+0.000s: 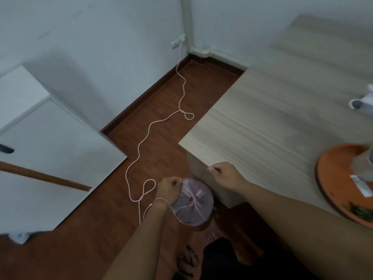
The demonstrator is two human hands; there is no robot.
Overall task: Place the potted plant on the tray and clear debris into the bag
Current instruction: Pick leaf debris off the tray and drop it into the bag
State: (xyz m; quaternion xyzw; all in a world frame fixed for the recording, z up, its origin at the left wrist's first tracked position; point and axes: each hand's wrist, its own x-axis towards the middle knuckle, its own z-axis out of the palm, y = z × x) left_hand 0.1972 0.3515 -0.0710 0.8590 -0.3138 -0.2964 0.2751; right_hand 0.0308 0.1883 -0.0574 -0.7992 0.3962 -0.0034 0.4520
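A pink translucent bag point(193, 205), bunched at its top with dark bits inside, hangs above the wooden floor beside the table's corner. My left hand point(169, 187) is shut on the bag's top edge. My right hand point(224, 172) has its fingers pinched together at the table's corner; whether it holds part of the bag I cannot tell. An orange round tray point(331, 178) lies at the right edge of the table, with a blurred pale pot point(363, 166) on it and some green leaf bits point(359, 210) near its front rim.
The light wood table point(262, 122) fills the right side. A white cable point(161, 122) snakes over the red-brown floor from a wall socket point(177, 42). A white cabinet point(50, 150) stands at the left. A white and grey object point(363, 104) sits at the table's right edge.
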